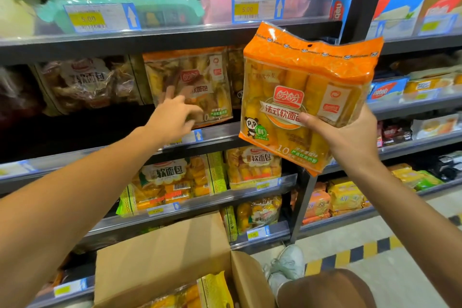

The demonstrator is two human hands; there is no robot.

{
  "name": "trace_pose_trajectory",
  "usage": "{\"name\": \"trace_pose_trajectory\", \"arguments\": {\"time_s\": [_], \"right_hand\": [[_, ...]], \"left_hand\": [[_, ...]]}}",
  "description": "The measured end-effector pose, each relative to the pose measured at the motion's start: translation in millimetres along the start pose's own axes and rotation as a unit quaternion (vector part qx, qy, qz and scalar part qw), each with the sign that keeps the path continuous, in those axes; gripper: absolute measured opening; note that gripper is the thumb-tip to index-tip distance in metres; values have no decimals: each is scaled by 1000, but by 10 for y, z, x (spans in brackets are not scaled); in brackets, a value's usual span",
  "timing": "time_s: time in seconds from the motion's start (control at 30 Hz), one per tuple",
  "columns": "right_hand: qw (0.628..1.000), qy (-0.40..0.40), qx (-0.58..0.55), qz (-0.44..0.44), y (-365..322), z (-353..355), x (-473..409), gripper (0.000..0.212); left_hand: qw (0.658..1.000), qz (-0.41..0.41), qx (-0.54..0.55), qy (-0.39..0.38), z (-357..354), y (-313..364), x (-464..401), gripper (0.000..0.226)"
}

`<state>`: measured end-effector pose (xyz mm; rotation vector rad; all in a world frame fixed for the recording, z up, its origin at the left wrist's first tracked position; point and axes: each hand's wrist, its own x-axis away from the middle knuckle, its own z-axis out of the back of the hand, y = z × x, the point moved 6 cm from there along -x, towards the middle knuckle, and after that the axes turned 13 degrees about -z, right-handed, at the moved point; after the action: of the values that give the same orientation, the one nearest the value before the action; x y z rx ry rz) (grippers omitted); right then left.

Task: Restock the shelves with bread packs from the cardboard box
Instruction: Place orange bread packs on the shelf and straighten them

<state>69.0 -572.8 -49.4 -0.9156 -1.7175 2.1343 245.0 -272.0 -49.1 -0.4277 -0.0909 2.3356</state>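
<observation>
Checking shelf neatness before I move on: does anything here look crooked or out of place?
Nothing looks damaged or spilled. The green-edged bread pack on the lower shelf sits tilted, leaning left, unlike the upright pack beside it. The orange bread pack is also tilted, but the right hand holds it.

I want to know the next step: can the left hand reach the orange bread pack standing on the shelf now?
Probably yes. The left hand is open and already at the front of the orange bread pack on the shelf, with nothing between them. The right hand holds another pack off to the side.
</observation>
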Motion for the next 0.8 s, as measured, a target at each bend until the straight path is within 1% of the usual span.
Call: {"name": "trace_pose_trajectory", "arguments": {"time_s": [0.07, 0.13, 0.2, 0.27, 0.33, 0.4, 0.47, 0.5, 0.53, 0.6, 0.63, 0.7, 0.77, 0.8], "right_hand": [[1000, -7, 0, 0, -6, -17, 6, 74], [1000, -10, 0, 0, -36, -19, 17, 73], [1000, -10, 1, 2, -55, -15, 23, 71], [1000, -13, -6, 3, -87, -30, 34, 71], [1000, -16, -12, 12, -142, -61, 52, 72], [999, -22, -16, 25, -218, -92, 62, 72], [998, -35, -21, 43, -288, -141, 56, 70], [997, -42, -18, 57, -331, -178, 52, 70], [996, -48, -16, 70, -357, -219, 37, 71], [994, -58, -14, 94, -399, -288, -6, 75], [993, -58, -15, 104, -408, -308, -28, 76], [991, -48, -9, 122, -407, -329, -91, 79], [991, -32, 26, 127, -424, -351, -165, 82], [992, -26, 41, 116, -416, -362, -213, 83]], "left_hand": [[994, -1, 94, -48, -6, 2, -10, 30], [987, 16, 150, -50, 66, -33, -26, 34], [982, 35, 182, -35, 111, -88, -33, 40], [978, 38, 203, 14, 153, -98, -24, 38], [970, 54, 213, 106, 210, -65, 24, 35], [956, 65, 217, 186, 304, 73, 87, 39], [943, 20, 255, 214, 383, 304, 99, 48], [929, -2, 307, 205, 404, 416, 88, 53], [908, -13, 373, 187, 425, 523, 76, 58], [853, -18, 493, 168, 437, 668, 33, 64], [832, -14, 526, 179, 449, 690, 18, 63], [805, -2, 553, 214, 480, 684, 16, 53], [796, 7, 556, 240, 482, 653, 17, 45], [795, 15, 553, 249, 467, 641, 15, 45]]}}
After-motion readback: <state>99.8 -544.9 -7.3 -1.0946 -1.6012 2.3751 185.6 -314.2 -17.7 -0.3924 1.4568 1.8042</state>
